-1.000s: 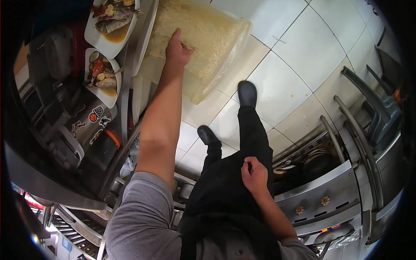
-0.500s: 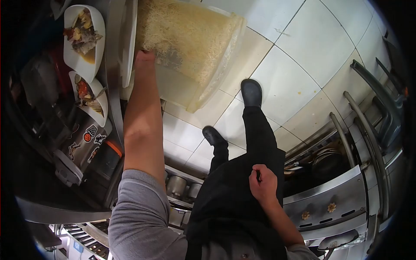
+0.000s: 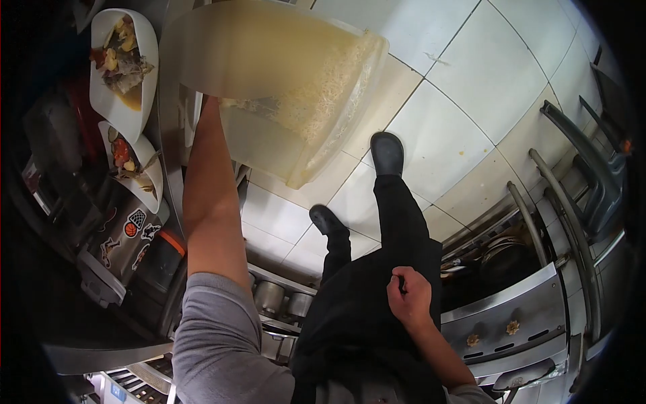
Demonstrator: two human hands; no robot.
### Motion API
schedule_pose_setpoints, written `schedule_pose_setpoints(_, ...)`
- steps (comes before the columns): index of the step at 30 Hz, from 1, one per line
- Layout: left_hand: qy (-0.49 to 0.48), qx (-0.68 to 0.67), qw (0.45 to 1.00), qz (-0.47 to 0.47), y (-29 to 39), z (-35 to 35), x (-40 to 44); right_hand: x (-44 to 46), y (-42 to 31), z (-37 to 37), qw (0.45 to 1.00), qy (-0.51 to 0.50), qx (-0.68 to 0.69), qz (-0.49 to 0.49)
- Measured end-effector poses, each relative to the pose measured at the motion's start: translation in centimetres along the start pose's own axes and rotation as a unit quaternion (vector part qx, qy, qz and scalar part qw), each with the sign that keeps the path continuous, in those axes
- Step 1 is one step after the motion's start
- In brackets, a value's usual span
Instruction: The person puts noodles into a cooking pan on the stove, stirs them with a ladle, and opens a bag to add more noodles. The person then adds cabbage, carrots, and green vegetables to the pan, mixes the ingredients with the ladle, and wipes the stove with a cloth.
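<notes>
My left arm reaches forward to a translucent bin (image 3: 262, 145) of pale yellow shreds (image 3: 330, 87). A blurred, rounded, pale sheet-like thing (image 3: 249, 54) lies over the near-left part of the bin in view. It covers my left hand (image 3: 210, 104) apart from the wrist area, so the fingers are hidden, and I cannot make out whether they grip it. My right hand (image 3: 409, 295) is held in front of the black apron (image 3: 363, 303), fingers curled into a loose fist with nothing seen in it.
Two white dishes of food, one larger (image 3: 124, 74) and one smaller (image 3: 134, 165), stand on the left counter. A stickered dark box (image 3: 128, 229) is close by. Metal pots (image 3: 269, 296) sit on a low shelf. Steel equipment with knobs (image 3: 505, 330) is at the right, over tiled floor (image 3: 451, 121).
The blurred pale thing has come into view over the bin and hides my left hand. My left forearm has shifted slightly left. My right hand stays about where it was.
</notes>
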State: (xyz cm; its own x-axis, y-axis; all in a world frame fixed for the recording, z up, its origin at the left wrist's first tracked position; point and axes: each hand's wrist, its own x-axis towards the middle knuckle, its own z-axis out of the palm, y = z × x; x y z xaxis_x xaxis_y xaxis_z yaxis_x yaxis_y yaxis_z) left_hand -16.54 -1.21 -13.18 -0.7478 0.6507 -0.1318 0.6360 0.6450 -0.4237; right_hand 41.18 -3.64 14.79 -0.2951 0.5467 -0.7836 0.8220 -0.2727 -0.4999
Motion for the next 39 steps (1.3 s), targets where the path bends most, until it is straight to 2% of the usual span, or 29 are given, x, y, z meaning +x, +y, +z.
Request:
schedule_pose_setpoints(17, -0.009, 0.059, 0.998, 0.032, -1.2, -2.1, -3.8, 1.2, -1.9, 1.9, 1.0, -0.003, 0.016, 0.014)
schedule_pose_setpoints(19, -0.01, 0.065, 0.997, 0.032, -1.0, -2.0, -3.7, 1.1, -2.1, 2.0, 1.0, -0.01, -0.014, -0.005)
schedule_pose_setpoints(21, 0.016, 0.034, 0.997, 0.061, -1.1, -0.6, -3.0, 1.2, -2.1, 1.9, 0.998, -0.02, -0.049, -0.019)
schedule_pose_setpoints(25, 0.088, -0.039, 0.983, 0.158, -2.9, 2.5, -3.0, 1.3, -1.9, 2.4, 0.999, -0.031, -0.032, 0.0)
schedule_pose_setpoints(27, 0.071, -0.091, 0.982, 0.147, -2.4, 2.3, -3.3, 1.1, -1.8, 2.5, 0.999, -0.034, -0.033, -0.006)
schedule_pose_setpoints(28, 0.027, -0.177, 0.978, 0.106, -2.0, 1.5, -3.6, 1.1, -1.8, 2.6, 0.999, -0.028, -0.031, -0.01)
schedule_pose_setpoints(29, -0.026, -0.313, 0.948, 0.044, -1.2, 0.5, -4.0, 1.1, -1.8, 2.6, 0.999, -0.02, -0.029, -0.014)
schedule_pose_setpoints(30, -0.074, -0.483, 0.871, -0.041, -0.4, -0.3, -4.2, 1.2, -1.8, 2.6, 0.999, -0.018, -0.028, -0.014)
schedule_pose_setpoints(31, -0.119, -0.635, 0.754, -0.119, 0.4, -1.7, -4.6, 1.1, -1.9, 2.6, 0.999, -0.019, -0.028, -0.013)
schedule_pose_setpoints(32, -0.141, -0.725, 0.649, -0.18, 1.1, -3.2, -4.8, 1.0, -2.0, 2.7, 0.999, -0.021, -0.028, -0.011)
schedule_pose_setpoints(33, -0.154, -0.767, 0.585, -0.214, 1.5, -3.5, -5.0, 0.9, -1.9, 2.8, 0.999, -0.021, -0.027, -0.011)
schedule_pose_setpoints(34, -0.162, -0.787, 0.546, -0.235, 1.9, -4.2, -5.1, 0.8, -1.8, 2.9, 0.999, -0.021, -0.027, -0.012)
schedule_pose_setpoints(38, -0.169, -0.789, 0.539, -0.24, 1.4, -2.8, -6.4, 0.6, -1.6, 3.2, 0.999, -0.007, -0.015, -0.032)
schedule_pose_setpoints(39, -0.125, -0.767, 0.567, -0.274, 3.2, -7.6, -8.1, 0.6, -1.7, 3.2, 0.999, -0.007, -0.014, -0.033)
